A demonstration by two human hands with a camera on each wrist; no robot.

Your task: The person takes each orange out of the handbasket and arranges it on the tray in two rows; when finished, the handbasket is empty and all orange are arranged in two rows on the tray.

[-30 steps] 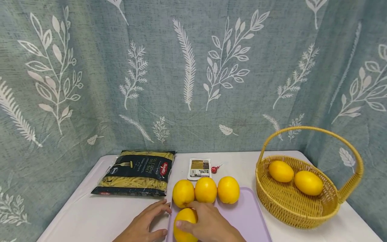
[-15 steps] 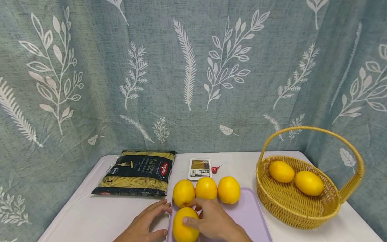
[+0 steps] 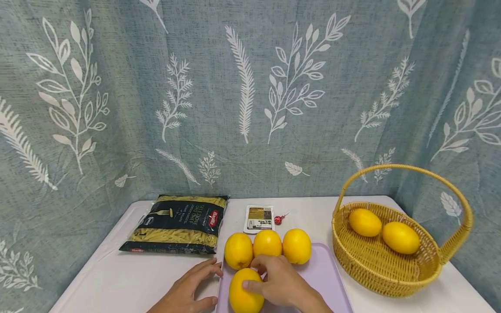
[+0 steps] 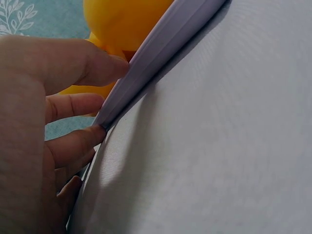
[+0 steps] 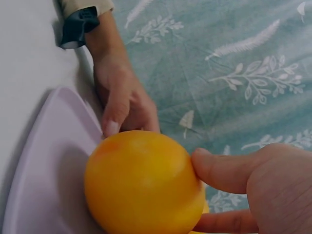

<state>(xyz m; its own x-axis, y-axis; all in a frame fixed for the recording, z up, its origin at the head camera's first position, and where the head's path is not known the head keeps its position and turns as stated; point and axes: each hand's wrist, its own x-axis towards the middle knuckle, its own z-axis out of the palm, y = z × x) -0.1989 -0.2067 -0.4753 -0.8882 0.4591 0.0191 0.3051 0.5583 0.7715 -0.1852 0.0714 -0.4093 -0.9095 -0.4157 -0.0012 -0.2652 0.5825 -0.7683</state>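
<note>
My right hand point(image 3: 279, 280) grips a yellow lemon point(image 3: 245, 292) over the near left part of the lilac tray point(image 3: 313, 278). In the right wrist view, its thumb presses the side of that lemon point(image 5: 146, 183) and a finger shows lower down. My left hand point(image 3: 192, 287) lies at the tray's left edge. Its fairly straight fingertips touch the rim point(image 4: 151, 48) in the left wrist view. Behind the gripped lemon, three more stand in a row along the tray's far side: a left lemon point(image 3: 238, 251), a middle lemon point(image 3: 268, 243) and a right lemon point(image 3: 296, 246).
A wicker basket point(image 3: 375, 271) with a tall handle holds two lemons point(image 3: 401, 238) at the right. A bag of penne pasta point(image 3: 178, 224) lies at the back left. Behind the tray are a flat printed packet point(image 3: 260, 219) and a small red-wrapped lollipop point(image 3: 278, 220). A patterned curtain point(image 3: 219, 108) hangs behind.
My right hand has shifted slightly right, and the lemon in it has moved a little right, away from the tray's left edge. My left hand has stayed at the rim.
</note>
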